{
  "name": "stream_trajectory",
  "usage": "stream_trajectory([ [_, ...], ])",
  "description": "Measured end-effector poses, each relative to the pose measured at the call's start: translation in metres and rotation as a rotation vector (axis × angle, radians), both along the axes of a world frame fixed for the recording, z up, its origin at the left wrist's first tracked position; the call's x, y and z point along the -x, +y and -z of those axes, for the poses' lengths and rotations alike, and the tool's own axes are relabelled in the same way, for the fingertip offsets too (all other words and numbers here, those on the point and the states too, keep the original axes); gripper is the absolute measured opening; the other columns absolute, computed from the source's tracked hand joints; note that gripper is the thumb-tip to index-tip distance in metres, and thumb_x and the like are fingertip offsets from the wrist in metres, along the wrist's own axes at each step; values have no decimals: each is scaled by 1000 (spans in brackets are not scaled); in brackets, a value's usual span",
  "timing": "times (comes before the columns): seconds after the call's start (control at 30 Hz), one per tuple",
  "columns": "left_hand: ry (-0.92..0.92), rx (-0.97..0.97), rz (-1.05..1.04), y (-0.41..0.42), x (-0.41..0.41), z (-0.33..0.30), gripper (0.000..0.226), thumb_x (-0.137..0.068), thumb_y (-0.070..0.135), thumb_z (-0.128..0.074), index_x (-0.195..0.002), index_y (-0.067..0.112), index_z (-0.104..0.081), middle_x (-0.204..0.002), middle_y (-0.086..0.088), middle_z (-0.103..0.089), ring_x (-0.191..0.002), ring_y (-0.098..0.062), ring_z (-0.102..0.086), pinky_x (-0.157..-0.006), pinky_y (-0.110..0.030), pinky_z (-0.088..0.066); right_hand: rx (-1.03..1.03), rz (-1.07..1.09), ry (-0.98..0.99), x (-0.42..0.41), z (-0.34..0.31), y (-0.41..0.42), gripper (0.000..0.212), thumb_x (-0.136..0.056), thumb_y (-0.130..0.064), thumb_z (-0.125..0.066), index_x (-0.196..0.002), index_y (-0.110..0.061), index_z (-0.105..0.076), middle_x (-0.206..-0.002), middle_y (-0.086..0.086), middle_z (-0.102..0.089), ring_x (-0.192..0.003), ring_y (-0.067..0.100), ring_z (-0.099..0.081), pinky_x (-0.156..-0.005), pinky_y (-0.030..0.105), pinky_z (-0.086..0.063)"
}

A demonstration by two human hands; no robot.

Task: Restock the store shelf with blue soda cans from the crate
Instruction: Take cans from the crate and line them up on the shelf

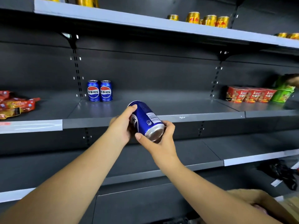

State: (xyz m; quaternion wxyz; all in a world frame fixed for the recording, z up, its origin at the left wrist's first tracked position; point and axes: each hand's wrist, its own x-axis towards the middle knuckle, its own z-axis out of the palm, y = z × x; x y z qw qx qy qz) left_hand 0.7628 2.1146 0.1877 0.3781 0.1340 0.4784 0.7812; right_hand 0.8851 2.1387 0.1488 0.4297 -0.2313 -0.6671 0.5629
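Observation:
I hold one blue soda can [145, 117] tilted on its side in front of the middle shelf [186, 118], its silver end facing me. My left hand [121, 126] grips the can's upper body from the left. My right hand [158, 139] curls round the silver end from below. Two blue soda cans [100, 91] stand upright side by side at the back of that shelf, left of centre. The crate is hidden from view.
Red snack packets [14, 104] lie at the shelf's left end. Red noodle cups [249, 94] and a green pack [283, 92] sit at its right. Gold cans [208, 20] stand on the shelf above. A black bag [283, 173] lies lower right, near another person's hand [252, 199].

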Motion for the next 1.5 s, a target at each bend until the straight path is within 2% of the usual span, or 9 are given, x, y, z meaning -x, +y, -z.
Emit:
stream_trajectory([
  [0.13, 161, -12, -25, 1, 6, -1, 10, -81, 16, -70, -83, 9, -63, -73, -8, -69, -62, -19, -65, -69, -35, -54, 268, -211, -25, -5, -10, 18, 44, -78, -29, -74, -109, -23, -44, -113, 0, -63, -95, 14, -64, -84, 24, -51],
  [0.3, 258, -51, 70, -1, 5, 4, 12, -86, 15, -62, -75, 11, -64, -62, -3, -69, -57, -16, -65, -63, -31, -54, 580, -561, -15, -8, -17, 40, 32, -68, -14, -70, -99, -6, -64, -93, 12, -69, -80, 21, -67, -73, 29, -56],
  [0.5, 250, -64, 129, -3, -1, 2, 18, -85, 23, -63, -91, 6, -64, -79, -7, -72, -70, -18, -69, -70, -34, -57, 506, -537, -34, -7, -15, 57, 46, -65, -16, -67, -108, -2, -63, -95, 14, -70, -79, 23, -68, -79, 35, -57],
  [0.63, 235, -74, 38, 1, -8, -6, 59, -63, 38, -74, -107, 0, -62, -99, -13, -71, -86, -25, -69, -79, -38, -56, 304, -424, -97, -2, -25, 57, 43, -66, -7, -77, -107, -5, -64, -97, 11, -71, -79, 20, -68, -81, 32, -55],
  [0.8, 186, -21, -159, 3, -16, -13, 36, -72, 37, -77, -90, 10, -62, -74, -5, -71, -58, -19, -68, -56, -31, -56, -87, -271, -262, 1, -31, 42, 45, -68, -16, -83, -107, -19, -60, -99, 0, -71, -90, 15, -67, -84, 27, -54],
  [1.03, 178, -109, -80, -2, -19, -24, 30, -73, 32, -71, -91, 10, -63, -70, -6, -72, -58, -19, -69, -52, -31, -56, 388, -653, -248, -6, -35, 54, 77, -60, -36, -82, -124, -4, -54, -101, 9, -71, -89, 23, -68, -86, 35, -54],
  [1.17, 221, -122, -11, -6, -24, -29, 26, -79, 35, -64, -91, 12, -64, -73, -6, -72, -60, -18, -69, -54, -31, -57, 292, -623, -257, -2, -33, 53, 88, -51, -43, -79, -126, -5, -51, -109, 9, -70, -95, 23, -68, -81, 33, -54],
  [1.3, 337, -129, -146, -9, -31, -31, 48, -61, 46, -70, -99, 20, -60, -88, -1, -73, -69, -12, -70, -61, -28, -55, 37, -579, -283, 0, -44, 50, 38, -76, -33, -75, -109, -18, -62, -106, 0, -72, -97, 14, -67, -88, 25, -52],
  [1.5, 411, -125, -229, -13, -42, -46, 51, -50, 44, -74, -93, 20, -61, -85, -3, -73, -72, -17, -70, -65, -33, -56, -37, -551, -215, 0, -48, 49, 69, -60, -41, -76, -120, -13, -55, -110, 1, -70, -103, 16, -66, -97, 33, -50],
])
